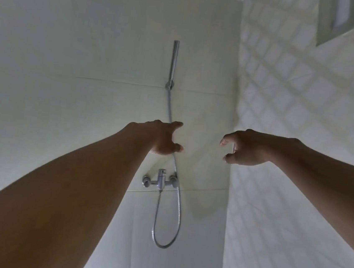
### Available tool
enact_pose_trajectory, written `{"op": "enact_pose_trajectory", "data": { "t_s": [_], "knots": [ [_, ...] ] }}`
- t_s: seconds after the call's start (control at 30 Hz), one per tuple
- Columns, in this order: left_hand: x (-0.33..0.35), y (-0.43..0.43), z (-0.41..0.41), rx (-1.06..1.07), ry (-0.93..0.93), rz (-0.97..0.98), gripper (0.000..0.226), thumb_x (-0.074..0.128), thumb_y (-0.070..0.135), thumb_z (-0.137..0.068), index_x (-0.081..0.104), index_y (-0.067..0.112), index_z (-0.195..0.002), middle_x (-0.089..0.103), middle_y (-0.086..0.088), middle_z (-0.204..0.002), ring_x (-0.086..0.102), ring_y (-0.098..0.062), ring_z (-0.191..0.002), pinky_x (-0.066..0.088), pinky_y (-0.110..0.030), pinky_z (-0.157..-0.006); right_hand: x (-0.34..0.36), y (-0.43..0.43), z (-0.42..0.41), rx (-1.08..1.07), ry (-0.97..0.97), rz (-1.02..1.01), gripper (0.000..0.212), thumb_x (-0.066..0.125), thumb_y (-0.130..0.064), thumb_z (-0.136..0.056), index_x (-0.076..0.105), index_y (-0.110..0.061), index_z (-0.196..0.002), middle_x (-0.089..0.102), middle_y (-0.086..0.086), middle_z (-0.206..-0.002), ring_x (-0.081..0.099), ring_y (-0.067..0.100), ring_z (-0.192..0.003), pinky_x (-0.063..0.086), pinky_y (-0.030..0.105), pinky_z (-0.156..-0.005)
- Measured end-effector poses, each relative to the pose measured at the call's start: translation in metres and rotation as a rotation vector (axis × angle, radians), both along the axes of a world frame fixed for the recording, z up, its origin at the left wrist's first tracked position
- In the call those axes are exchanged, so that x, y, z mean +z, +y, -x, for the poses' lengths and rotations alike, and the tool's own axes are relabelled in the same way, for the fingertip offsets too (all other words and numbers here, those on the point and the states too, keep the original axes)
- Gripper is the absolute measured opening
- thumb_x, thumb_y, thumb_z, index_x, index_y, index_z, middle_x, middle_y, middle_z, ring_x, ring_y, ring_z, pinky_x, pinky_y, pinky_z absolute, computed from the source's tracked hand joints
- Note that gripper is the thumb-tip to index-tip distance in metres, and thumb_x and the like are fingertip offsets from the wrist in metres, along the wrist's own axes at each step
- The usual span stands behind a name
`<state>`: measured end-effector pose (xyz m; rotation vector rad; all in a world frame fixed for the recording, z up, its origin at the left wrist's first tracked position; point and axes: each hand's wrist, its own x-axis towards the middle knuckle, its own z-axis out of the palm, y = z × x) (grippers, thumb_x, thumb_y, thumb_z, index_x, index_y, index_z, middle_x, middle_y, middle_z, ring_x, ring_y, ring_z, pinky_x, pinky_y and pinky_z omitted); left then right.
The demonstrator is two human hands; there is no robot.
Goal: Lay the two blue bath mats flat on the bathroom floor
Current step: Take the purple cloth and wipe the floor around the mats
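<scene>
Left hand (164, 138) raised, fingers loosely curled, grasping nothing. Right hand (243, 147) raised alongside, well apart from left, fingers curled, also empty. Both bare forearms extended toward tiled wall (70, 57). Behind left hand: shower hose (179, 201) hanging in loop from mixer tap (160, 179); handheld shower head (174, 61) upright in wall bracket above. Window (349, 19) upper right. Blue bath mats out of view.

Two bare arms reaching at a shower wall

The left hand (164, 138) and right hand (244, 147), fingers curled and empty, hover apart before the chrome hose (178, 210), above the mixer tap (160, 179).
</scene>
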<state>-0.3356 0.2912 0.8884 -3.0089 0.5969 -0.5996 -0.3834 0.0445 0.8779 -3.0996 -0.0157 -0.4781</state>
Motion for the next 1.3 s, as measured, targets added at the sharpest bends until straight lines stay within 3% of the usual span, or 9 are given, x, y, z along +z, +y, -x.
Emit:
{"op": "enact_pose_trajectory", "data": {
  "t_s": [0.33, 0.57, 0.73, 1.07, 1.17, 1.3],
  "knots": [
    [-0.001, -0.127, 0.027, -0.2, 0.051, 0.009, 0.089, 0.054, 0.07, -0.088, 0.002, 0.049, -0.157, 0.041, -0.007, -0.158, 0.049, -0.033, -0.137, 0.04, -0.053, -0.11, 0.027, -0.105, 0.102, -0.371, 0.048, 0.095, 0.06, 0.065, -0.058, -0.082, 0.049, -0.041, -0.137, 0.059, -0.002, -0.126, 0.059, 0.025, -0.113, 0.049, 0.043, -0.099],
    [0.008, -0.224, 0.067, -0.514, 0.028, -0.045, 0.085, 0.053, 0.069, -0.091, 0.006, 0.047, -0.159, 0.034, -0.003, -0.162, 0.04, -0.029, -0.144, 0.036, -0.051, -0.114, 0.025, -0.142, 0.192, -0.676, 0.066, 0.074, 0.058, 0.064, -0.056, -0.085, 0.048, -0.04, -0.138, 0.059, -0.002, -0.124, 0.059, 0.025, -0.114, 0.049, 0.042, -0.1],
    [0.002, -0.286, 0.124, -0.858, 0.006, -0.056, 0.084, 0.051, 0.07, -0.09, 0.006, 0.049, -0.158, 0.034, -0.003, -0.162, 0.042, -0.028, -0.143, 0.037, -0.05, -0.111, 0.022, -0.136, 0.29, -0.998, 0.094, 0.07, 0.056, 0.064, -0.053, -0.086, 0.049, -0.038, -0.138, 0.058, -0.001, -0.123, 0.059, 0.024, -0.113, 0.049, 0.04, -0.099],
    [-0.02, -0.303, 0.33, -1.54, 0.007, -0.136, 0.078, 0.052, 0.072, -0.088, 0.026, 0.043, -0.156, 0.032, 0.004, -0.162, 0.039, -0.024, -0.145, 0.035, -0.05, -0.113, 0.001, 0.007, 0.501, -1.576, 0.134, 0.001, 0.049, 0.065, -0.052, -0.085, 0.055, -0.036, -0.131, 0.058, -0.005, -0.111, 0.061, 0.022, -0.108, 0.051, 0.04, -0.095],
    [-0.025, -0.279, 0.415, -1.772, 0.021, -0.128, 0.079, 0.052, 0.073, -0.087, 0.027, 0.043, -0.156, 0.035, 0.004, -0.161, 0.038, -0.023, -0.145, 0.036, -0.052, -0.114, 0.004, 0.078, 0.563, -1.758, 0.169, 0.022, 0.048, 0.063, -0.051, -0.088, 0.053, -0.037, -0.132, 0.054, -0.008, -0.109, 0.055, 0.022, -0.119, 0.047, 0.038, -0.089],
    [-0.034, -0.214, 0.529, -2.097, 0.071, -0.134, 0.078, 0.053, 0.072, -0.086, 0.029, 0.043, -0.155, 0.047, 0.006, -0.153, 0.04, -0.021, -0.143, 0.038, -0.05, -0.113, 0.012, 0.185, 0.639, -1.992, 0.174, 0.044, 0.047, 0.063, -0.049, -0.089, 0.055, -0.033, -0.133, 0.056, -0.007, -0.106, 0.056, 0.023, -0.118, 0.046, 0.037, -0.088]
  ]
}}
